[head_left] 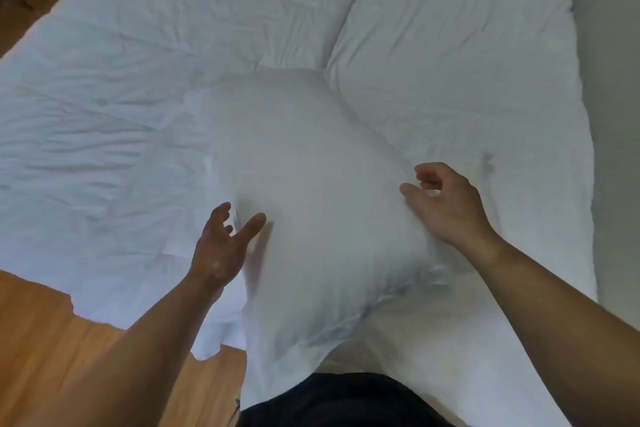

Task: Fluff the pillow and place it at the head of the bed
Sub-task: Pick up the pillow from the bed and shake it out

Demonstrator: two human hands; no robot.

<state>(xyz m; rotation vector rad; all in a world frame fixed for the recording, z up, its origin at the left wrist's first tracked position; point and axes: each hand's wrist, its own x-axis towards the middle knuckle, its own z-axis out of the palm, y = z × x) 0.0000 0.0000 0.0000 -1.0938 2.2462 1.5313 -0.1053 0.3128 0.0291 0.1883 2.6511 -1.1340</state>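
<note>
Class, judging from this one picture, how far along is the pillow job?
Done: a second pillow already lies on the bed. In hand: the near pillow sits puffed between the open left hand and right hand, mid-fluff. Left: setting it beside the other.

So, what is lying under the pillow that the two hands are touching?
The pillow rests on the white sheet, and its far corner overlaps a second pillow. The left hand and right hand are open at its sides. Whatever lies directly beneath it is covered.
</note>
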